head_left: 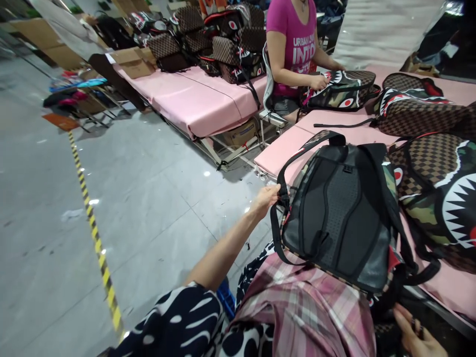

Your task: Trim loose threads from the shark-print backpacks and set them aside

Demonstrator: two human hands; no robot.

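Observation:
A backpack (340,213) with a black padded back panel rests across my lap and the table edge, its back side facing up. My left hand (268,198) is closed on the black shoulder strap at its left side, by the strap's buckle (283,194). Low at the right, my right hand (420,334) has its fingers curled beside dark material under the pack's bottom corner; what they grip is hidden. A plaid cloth (308,307) covers my lap beneath the pack. Close on the right lies another backpack (435,173) with brown checks, camouflage and a shark mouth.
A person in a pink shirt (292,44) sits across the pink table (277,156), handling a shark-mouth backpack (345,89). More backpacks (420,111) lie at the right. Another pink table (193,99) holds piled bags and a cardboard box (134,62). Yellow-black tape (98,243) marks the floor.

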